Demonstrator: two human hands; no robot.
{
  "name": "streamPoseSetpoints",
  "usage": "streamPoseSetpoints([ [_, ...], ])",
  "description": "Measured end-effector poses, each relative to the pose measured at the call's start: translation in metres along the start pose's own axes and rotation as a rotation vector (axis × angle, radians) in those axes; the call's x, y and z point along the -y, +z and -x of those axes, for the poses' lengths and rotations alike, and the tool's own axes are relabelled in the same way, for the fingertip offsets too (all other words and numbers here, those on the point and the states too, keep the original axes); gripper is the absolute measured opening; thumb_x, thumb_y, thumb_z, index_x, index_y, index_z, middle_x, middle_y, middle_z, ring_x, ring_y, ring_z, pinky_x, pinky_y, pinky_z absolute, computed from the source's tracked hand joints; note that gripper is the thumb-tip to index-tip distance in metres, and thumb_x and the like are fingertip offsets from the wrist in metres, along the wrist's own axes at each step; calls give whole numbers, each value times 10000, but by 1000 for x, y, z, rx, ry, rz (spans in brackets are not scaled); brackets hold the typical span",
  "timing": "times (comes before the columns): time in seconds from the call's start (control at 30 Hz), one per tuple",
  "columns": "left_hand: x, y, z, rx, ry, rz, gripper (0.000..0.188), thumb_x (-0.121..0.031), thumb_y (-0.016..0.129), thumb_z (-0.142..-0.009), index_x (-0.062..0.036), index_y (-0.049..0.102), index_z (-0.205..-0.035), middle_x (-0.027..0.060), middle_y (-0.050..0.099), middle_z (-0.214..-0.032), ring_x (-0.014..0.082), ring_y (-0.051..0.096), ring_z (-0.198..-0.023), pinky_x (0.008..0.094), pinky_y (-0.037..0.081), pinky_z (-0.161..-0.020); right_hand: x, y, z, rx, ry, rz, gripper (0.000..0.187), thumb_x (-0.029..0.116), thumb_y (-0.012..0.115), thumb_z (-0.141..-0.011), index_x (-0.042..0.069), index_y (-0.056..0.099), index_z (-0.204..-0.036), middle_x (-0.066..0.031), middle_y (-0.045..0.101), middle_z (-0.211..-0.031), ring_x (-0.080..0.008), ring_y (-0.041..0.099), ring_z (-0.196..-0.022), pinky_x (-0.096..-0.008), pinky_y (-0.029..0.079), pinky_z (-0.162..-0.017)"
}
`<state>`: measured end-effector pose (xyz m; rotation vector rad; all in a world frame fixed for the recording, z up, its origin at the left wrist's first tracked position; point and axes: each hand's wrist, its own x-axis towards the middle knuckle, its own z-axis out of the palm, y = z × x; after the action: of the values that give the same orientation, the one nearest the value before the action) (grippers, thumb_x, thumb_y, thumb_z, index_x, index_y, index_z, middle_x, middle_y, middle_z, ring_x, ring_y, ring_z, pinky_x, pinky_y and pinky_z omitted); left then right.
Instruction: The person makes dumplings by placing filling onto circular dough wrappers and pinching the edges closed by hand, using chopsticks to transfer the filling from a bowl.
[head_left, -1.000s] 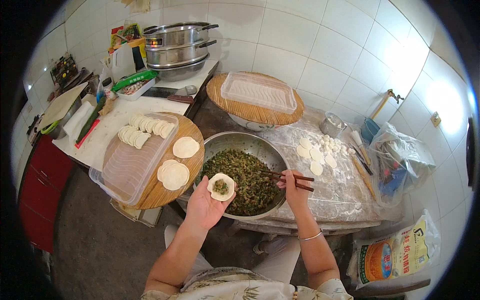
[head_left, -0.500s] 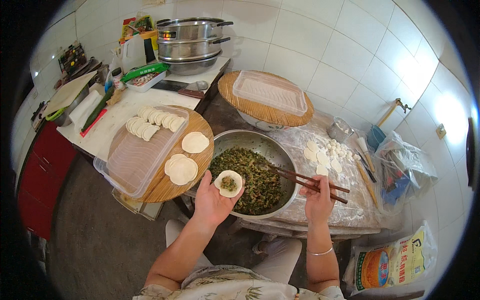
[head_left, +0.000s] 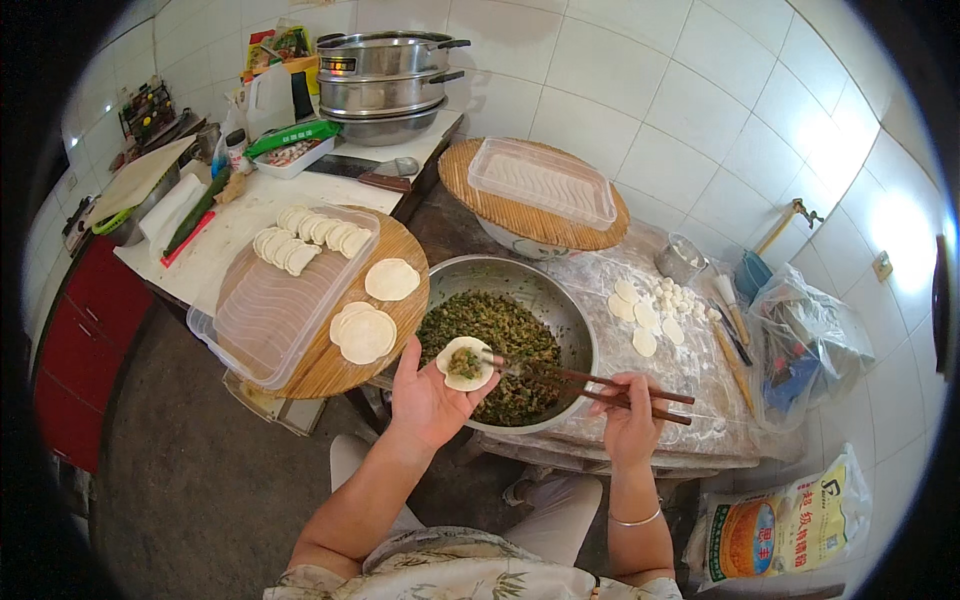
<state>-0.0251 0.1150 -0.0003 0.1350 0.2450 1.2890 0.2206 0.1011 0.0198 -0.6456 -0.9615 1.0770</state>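
We find one round dough wrapper (head_left: pixel 466 384), filling (head_left: pixel 463 363) heaped on its middle, at the near left part of the metal bowl (head_left: pixel 566 312). Our left hand (head_left: pixel 428 405), palm up and loosely spread, bears it on the fingers. Our right hand (head_left: pixel 632 418) is closed round brown chopsticks (head_left: pixel 570 376), tips by the wrapper's right rim; contact uncertain. The bowl stands at the left end of the floured counter (head_left: pixel 690 360). Beyond that counter's left edge, a round woven board (head_left: pixel 405 250) carries a plastic tray (head_left: pixel 270 315) of folded dumplings (head_left: pixel 300 240).
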Motion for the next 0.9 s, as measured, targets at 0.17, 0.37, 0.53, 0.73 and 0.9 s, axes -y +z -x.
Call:
streamPoseSetpoints([
  [0.17, -7, -2, 2, -119, 78, -17, 687, -589, 296, -932, 10, 463, -1225, 180, 544, -1200, 314, 524, -1123, 429, 409, -943, -20, -10, -20, -138, 37, 396, 273, 196, 546, -933, -68, 609, -908, -128, 612, -724, -183, 620, -562, -299, 538, -534],
  [0.37, -8, -8, 3, -133, 90, -25, 654, -564, 308, -941, 7, 471, -1216, 150, 545, -1207, 276, 528, -1093, 397, 410, -908, -52, -16, -32, -132, 153, 451, 263, 204, 566, -925, -54, 611, -942, -111, 603, -742, -163, 622, -577, -285, 538, -522],
  [0.53, -8, -9, 1, -114, 105, 27, 681, -549, 303, -950, 56, 427, -1238, 174, 530, -1225, 298, 508, -1139, 420, 384, -988, -65, -19, -40, -164, 128, 363, 306, 227, 545, -936, -75, 590, -912, -127, 597, -739, -182, 622, -577, -303, 541, -524],
  [0.73, -12, -17, -1, -53, 62, -13, 701, -560, 301, -947, 62, 403, -1255, 204, 508, -1243, 349, 492, -1166, 460, 392, -996, -58, -17, -40, -236, 141, 180, 295, 227, 513, -950, -58, 579, -911, -136, 603, -746, -202, 628, -577, -324, 544, -515],
  [0.9, -12, -16, -1, -117, 72, -54, 699, -569, 309, -942, 46, 403, -1263, 209, 505, -1243, 362, 491, -1166, 486, 399, -983, -35, -8, -28, -232, 172, -40, 256, 214, 503, -958, -24, 585, -909, -131, 612, -766, -219, 626, -577, -353, 536, -522],
])
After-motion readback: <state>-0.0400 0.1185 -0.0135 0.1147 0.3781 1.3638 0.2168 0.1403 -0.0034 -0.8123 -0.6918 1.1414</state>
